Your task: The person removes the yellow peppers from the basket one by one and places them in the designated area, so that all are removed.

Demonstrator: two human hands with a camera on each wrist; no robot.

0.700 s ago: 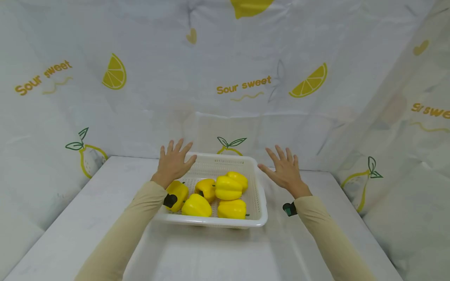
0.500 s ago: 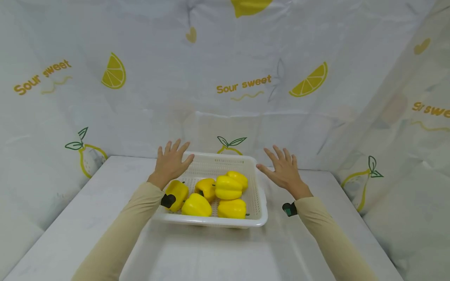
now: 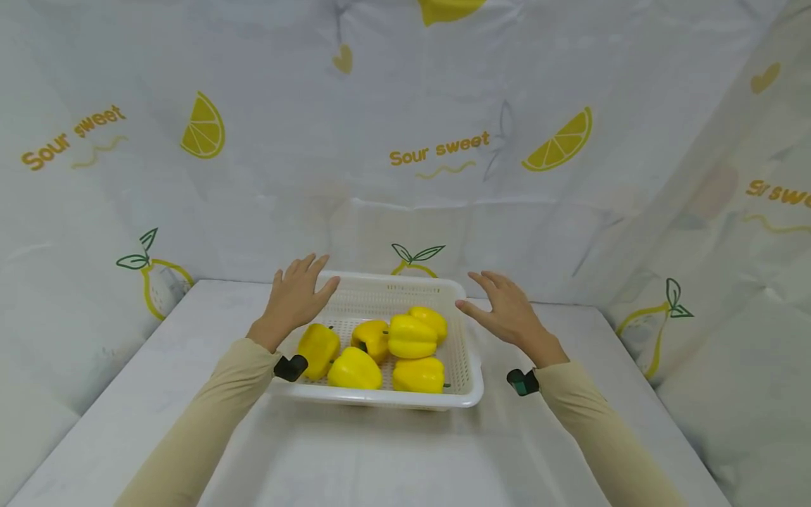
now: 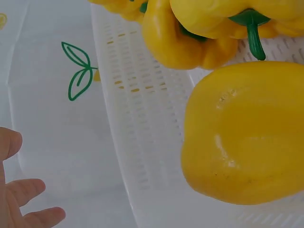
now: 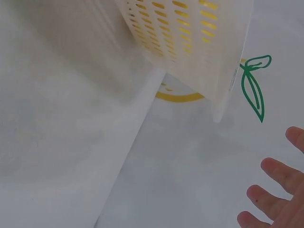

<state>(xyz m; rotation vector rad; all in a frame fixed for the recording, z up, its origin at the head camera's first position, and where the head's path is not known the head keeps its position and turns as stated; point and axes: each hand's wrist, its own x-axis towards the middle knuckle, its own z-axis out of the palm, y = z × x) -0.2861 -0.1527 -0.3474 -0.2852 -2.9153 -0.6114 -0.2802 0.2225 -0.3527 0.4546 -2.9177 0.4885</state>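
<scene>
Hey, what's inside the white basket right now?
Six yellow peppers show inside the basket, with some bare floor between and behind them. The peppers cover the rest of the floor, so whatever may lie under them can't be seen.

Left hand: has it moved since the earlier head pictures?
Yes. The left hand has shifted to the person's left, judged against the white basket.

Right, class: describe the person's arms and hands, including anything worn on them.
Plain beige sleeves reach down to the wrists, creased near their ends. The left hand and right hand are ungloved. A small black device sits at each wrist; the right one shows a greenish face.
</scene>
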